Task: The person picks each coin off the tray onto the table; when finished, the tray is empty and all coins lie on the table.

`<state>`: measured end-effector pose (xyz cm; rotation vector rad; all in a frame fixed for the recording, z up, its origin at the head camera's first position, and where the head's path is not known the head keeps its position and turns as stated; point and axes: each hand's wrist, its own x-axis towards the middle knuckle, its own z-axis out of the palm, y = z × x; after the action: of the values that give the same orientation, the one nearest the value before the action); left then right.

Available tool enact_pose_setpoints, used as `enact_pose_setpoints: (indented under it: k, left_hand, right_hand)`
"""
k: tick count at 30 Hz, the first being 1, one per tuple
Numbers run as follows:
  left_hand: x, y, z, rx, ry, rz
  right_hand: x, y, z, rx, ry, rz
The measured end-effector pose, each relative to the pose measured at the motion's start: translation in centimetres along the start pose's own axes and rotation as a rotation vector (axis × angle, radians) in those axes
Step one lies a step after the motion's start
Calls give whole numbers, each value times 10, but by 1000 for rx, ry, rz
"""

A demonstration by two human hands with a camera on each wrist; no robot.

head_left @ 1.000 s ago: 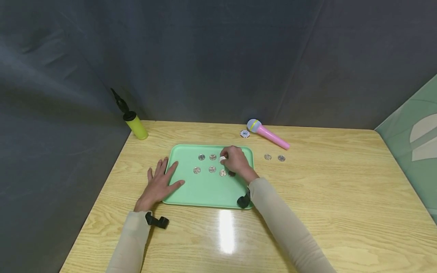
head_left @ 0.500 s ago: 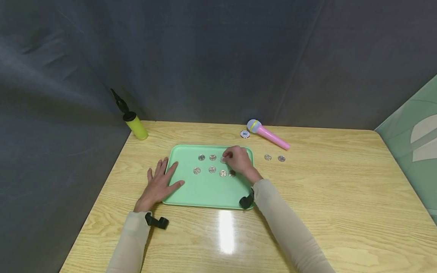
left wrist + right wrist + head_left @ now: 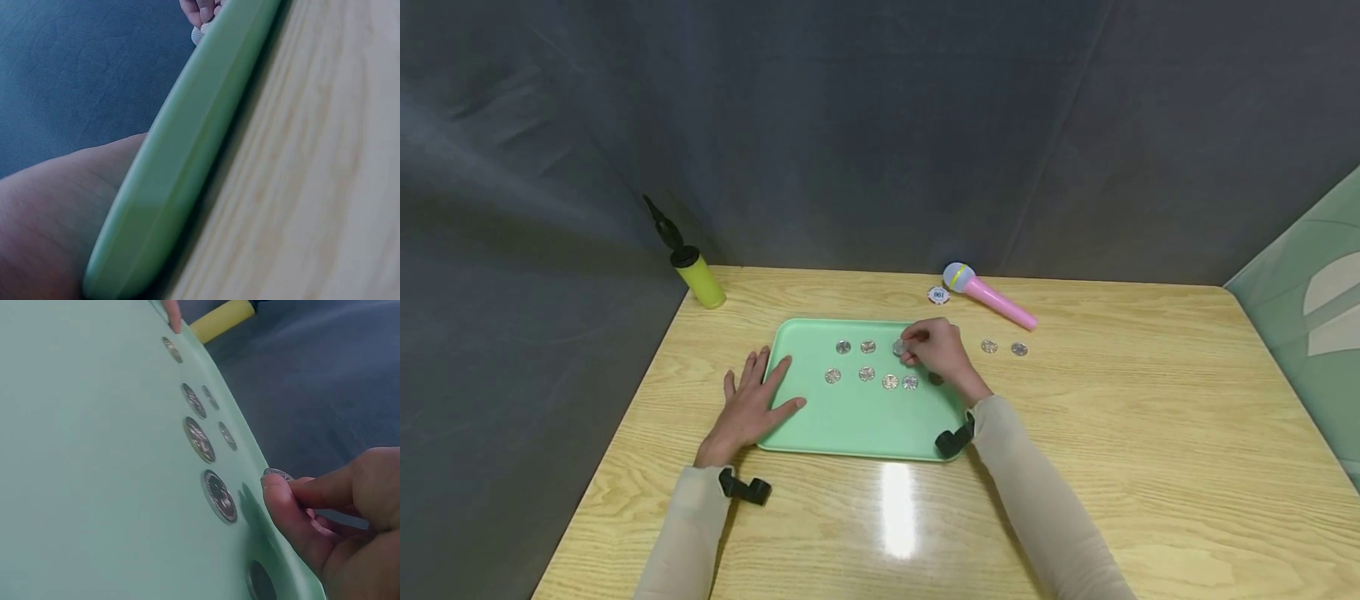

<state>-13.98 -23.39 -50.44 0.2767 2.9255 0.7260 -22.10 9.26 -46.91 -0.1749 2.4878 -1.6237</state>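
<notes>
A light green tray (image 3: pixel 850 425) holds several silver coins (image 3: pixel 867 373), laid in two rough rows. My right hand (image 3: pixel 942 350) pinches another coin (image 3: pixel 279 474) between thumb and fingers, raised over the tray near its far right part. Below that hand lies a dark-looking coin (image 3: pixel 261 581), partly cut off in the right wrist view. My left hand (image 3: pixel 748 408) lies with spread fingers across the tray's left rim, thumb and index finger over the inside. In the left wrist view, the tray's side wall (image 3: pixel 181 150) hides most of the surface.
Two coins (image 3: pixel 1004 347) lie on the wooden table (image 3: pixel 1150 400) right of the tray. Behind them are a pink toy microphone (image 3: pixel 992 297) and a poker chip (image 3: pixel 937 295). A yellow hand pump (image 3: pixel 702 279) stands at the back left, against the dark curtain (image 3: pixel 880 150).
My right hand has shifted right and lifted the pinched coin from the back row. Coins it covered in the front row now show more. The left hand stays in place.
</notes>
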Motion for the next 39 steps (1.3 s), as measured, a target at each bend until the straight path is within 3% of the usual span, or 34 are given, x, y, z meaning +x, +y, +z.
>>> enact_pose_setpoints:
  k: [12, 29, 39]
  left_hand:
    - [-1, 0, -1, -7, -4, 0]
    - [0, -1, 0, 4, -1, 2]
    - [1, -1, 0, -1, -6, 0]
  right_hand:
    - [-10, 6, -29, 149, 24, 94]
    - [-25, 34, -83, 246, 95, 70]
    - [-40, 51, -113, 275, 143, 96]
